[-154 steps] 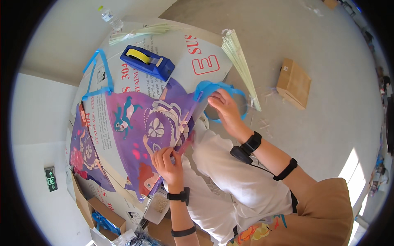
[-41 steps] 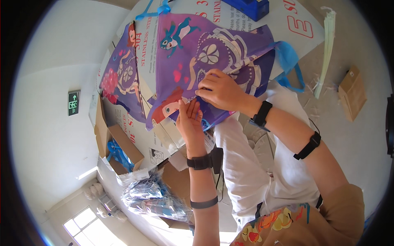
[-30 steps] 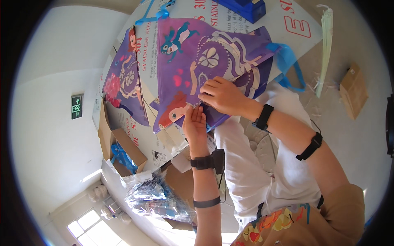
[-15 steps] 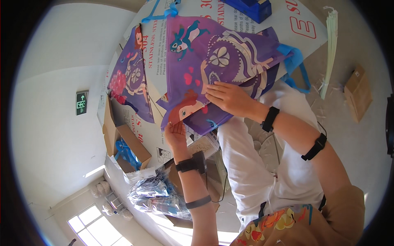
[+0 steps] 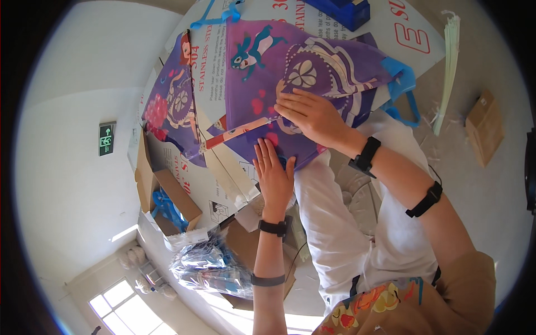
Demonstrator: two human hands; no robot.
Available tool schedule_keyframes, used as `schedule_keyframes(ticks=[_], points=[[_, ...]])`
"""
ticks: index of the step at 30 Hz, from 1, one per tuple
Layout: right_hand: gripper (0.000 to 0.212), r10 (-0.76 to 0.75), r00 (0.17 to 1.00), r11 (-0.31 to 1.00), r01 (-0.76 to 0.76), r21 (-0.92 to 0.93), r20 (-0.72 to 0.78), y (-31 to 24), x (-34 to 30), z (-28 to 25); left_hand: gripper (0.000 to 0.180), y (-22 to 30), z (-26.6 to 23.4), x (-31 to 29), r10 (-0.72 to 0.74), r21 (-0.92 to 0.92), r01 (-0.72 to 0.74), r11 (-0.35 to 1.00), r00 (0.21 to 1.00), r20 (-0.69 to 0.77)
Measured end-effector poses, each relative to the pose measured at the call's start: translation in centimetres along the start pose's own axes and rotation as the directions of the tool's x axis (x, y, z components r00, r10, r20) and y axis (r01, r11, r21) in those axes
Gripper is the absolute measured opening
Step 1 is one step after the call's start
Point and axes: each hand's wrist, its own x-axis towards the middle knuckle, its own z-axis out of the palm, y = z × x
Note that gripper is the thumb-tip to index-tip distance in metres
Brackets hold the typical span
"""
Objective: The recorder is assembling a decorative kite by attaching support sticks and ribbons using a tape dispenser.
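Observation:
A purple kite [image 5: 262, 72], printed with a cartoon figure and a blue animal, is spread over the table in front of me. Along its near side runs a folded strip [image 5: 240, 133], with the printed head doubled over. My right hand [image 5: 312, 120] lies on the kite with its fingers stretched out, pressing near the fold. Flat on the near purple part rests my left hand [image 5: 272, 173], its fingers straight. Blue ribbon [image 5: 403, 84] hangs from the right corner. A second printed purple piece [image 5: 173, 106] lies on the left.
The table is covered with printed white board [image 5: 215, 78]. A blue tape dispenser [image 5: 352, 14] sits at the back. An open cardboard box [image 5: 181, 195] holds blue ribbon at the left, above plastic-wrapped packs [image 5: 209, 265]. At right are thin white rods [image 5: 448, 72] and a brown carton [image 5: 486, 125].
My left hand has let go of the kite's left tip and moved right, onto the near part. The near edge is now folded over the printed face. My right hand has shifted slightly up.

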Motion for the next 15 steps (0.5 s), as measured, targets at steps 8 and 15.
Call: schedule_keyframes(ticks=[8,15], points=[[0.035,0.038,0.998,0.997,-0.041,-0.066,-0.045,1.3,0.2,-1.4,0.073,-3.3,1.8,9.2,-0.150,0.031,0.149,0.988,0.988,0.028],[0.033,0.032,0.999,0.999,-0.032,-0.003,-0.019,-0.1,-0.3,-0.4,0.084,-18.4,0.4,15.1,-0.343,0.086,0.348,0.934,0.937,-0.063]])
